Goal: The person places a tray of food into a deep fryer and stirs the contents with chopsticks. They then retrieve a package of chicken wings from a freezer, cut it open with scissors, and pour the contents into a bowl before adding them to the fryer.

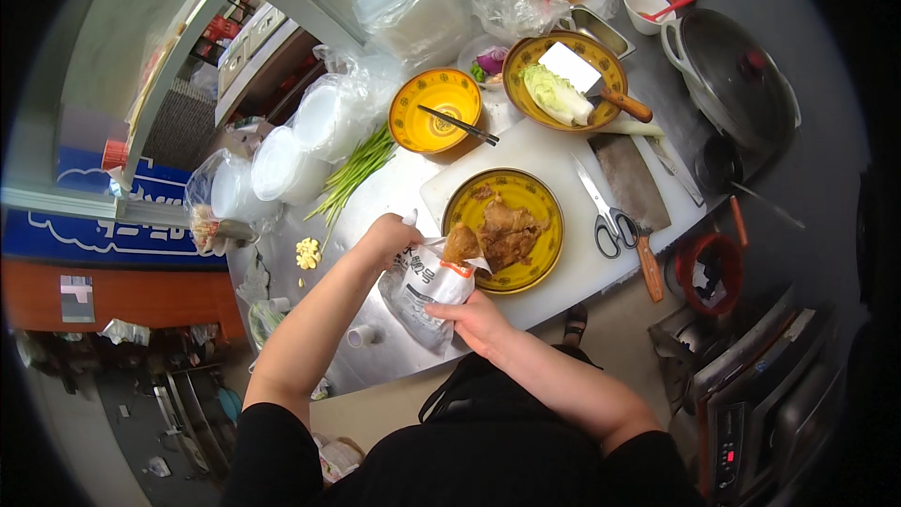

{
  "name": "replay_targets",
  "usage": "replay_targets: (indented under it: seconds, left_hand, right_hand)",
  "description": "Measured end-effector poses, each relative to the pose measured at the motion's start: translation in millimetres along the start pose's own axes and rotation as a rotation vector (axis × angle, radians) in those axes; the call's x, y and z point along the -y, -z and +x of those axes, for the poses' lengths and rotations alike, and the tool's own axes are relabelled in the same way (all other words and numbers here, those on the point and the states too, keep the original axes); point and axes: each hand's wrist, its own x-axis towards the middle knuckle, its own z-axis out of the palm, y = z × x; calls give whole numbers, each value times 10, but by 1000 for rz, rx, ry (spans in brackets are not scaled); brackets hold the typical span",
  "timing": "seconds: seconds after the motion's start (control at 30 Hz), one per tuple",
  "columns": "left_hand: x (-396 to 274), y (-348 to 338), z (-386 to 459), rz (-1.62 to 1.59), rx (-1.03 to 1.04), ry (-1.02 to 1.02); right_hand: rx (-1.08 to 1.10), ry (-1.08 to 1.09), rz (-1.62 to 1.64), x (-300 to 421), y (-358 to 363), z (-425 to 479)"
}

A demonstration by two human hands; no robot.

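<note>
Both my hands grip a white printed paper bag [426,296] that is tilted over the near left rim of a yellow patterned plate [464,201]. My left hand [388,238] pinches the bag near its open mouth, at the left. Lower down, my right hand [479,320] holds the bag's right side, thumb across its front. A browned piece of cooked meat [462,245] pokes out of the mouth. More browned cooked meat [510,232] lies on the plate, which rests on a white cutting board [563,155]. What else the bag holds is hidden.
Right of the plate lie scissors [611,218] and a cleaver [632,179]. Farther back are a yellow bowl with chopsticks [436,111] and a bowl [517,95] of lettuce. Green stalks [359,170], garlic cloves [307,253] and wrapped plastic tubs [288,165] sit left; a lidded pot [735,77] stands right.
</note>
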Motion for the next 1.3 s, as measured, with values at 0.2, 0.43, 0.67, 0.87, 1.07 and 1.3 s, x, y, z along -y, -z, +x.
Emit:
replay_targets:
  seconds: [0.2,0.43,0.67,0.87,1.07,1.3]
  left_hand:
    - [39,-43,45,-1,47,-46]
    - [-50,49,2,121,55,-140]
    - [50,16,139,172,57,-173]
    - [38,38,157,112,47,-136]
    - [109,36,110,105,69,-124]
    - [212,-20,12,65,88,-92]
  right_hand:
    - [-106,6,-36,-92,53,7]
    - [-78,43,173,13,4,6]
    - [-90,96,148,-38,96,71]
    - [-55,89,95,36,45,21]
    - [-84,73,93,35,43,-27]
    - [-104,17,86,0,74,-131]
